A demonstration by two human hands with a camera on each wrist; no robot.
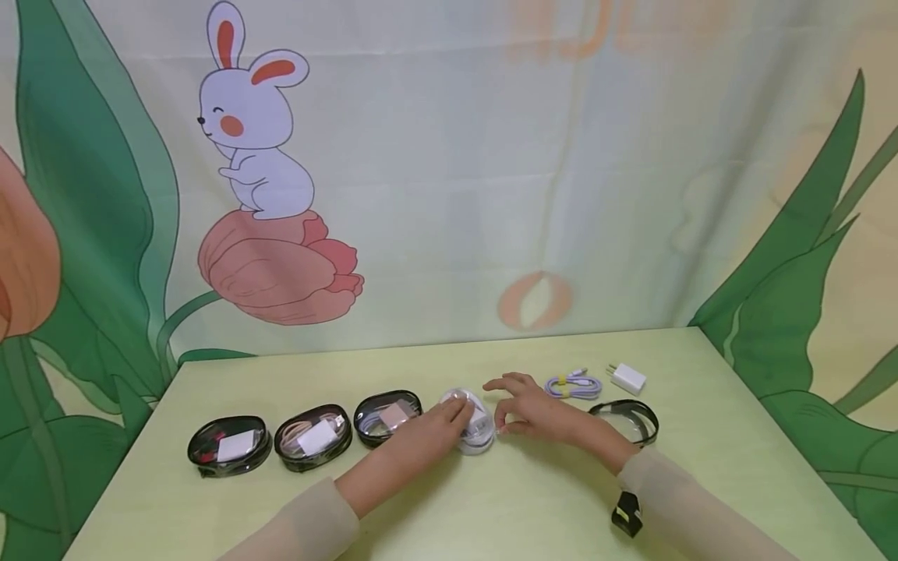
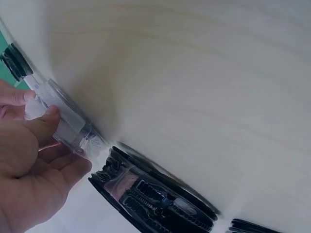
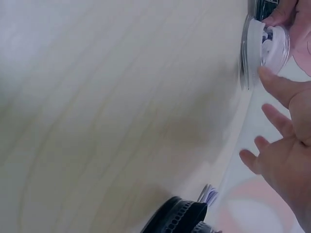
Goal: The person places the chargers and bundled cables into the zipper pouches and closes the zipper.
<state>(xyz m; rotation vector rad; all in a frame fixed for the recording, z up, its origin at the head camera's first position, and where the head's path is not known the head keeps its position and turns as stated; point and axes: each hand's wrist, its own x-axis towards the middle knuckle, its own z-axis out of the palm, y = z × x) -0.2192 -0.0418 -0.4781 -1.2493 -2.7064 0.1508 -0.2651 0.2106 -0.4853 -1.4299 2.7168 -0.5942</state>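
A small oval clear pouch with white trim lies on the table with white contents inside. My left hand grips it from the left, the thumb on one side and the fingers around the other in the left wrist view. To its right is my right hand, fingers spread and holding nothing. In the right wrist view, its thumb tip is at the edge of the pouch; whether it touches I cannot tell. Just left of the pouch sits a black-trimmed clear pouch, partly behind my left hand.
Two more black-trimmed pouches, one at far left and one beside it, hold white blocks and cables. Behind my right forearm are a black-trimmed pouch, a coiled lilac cable and a white charger plug. A printed curtain hangs behind.
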